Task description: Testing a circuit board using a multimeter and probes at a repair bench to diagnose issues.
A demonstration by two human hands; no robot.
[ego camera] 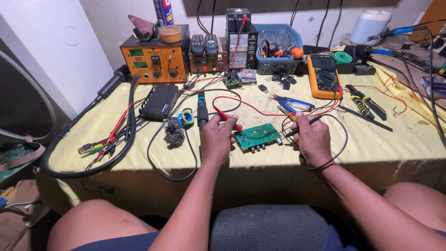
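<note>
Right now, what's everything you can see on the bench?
board: 1, green, centre front
red probe: 1, left hand
black probe: 1, right hand
multimeter: 1, orange, right rear
station: 1, orange, left rear
basket: 1, blue, rear
pliers: 1, black-green, right
wire wool: 1, grey, left of centre
black box: 1, left
cloth: 1, yellow, covers bench
left hand: 1, beside board
right hand: 1, beside board

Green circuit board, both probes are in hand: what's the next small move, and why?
Probably ease the red probe tip down onto a point on the green circuit board. The left hand holds it at the board's left edge, while the right hand has the black probe at the right edge. Whether either tip is touching cannot be told.
</note>
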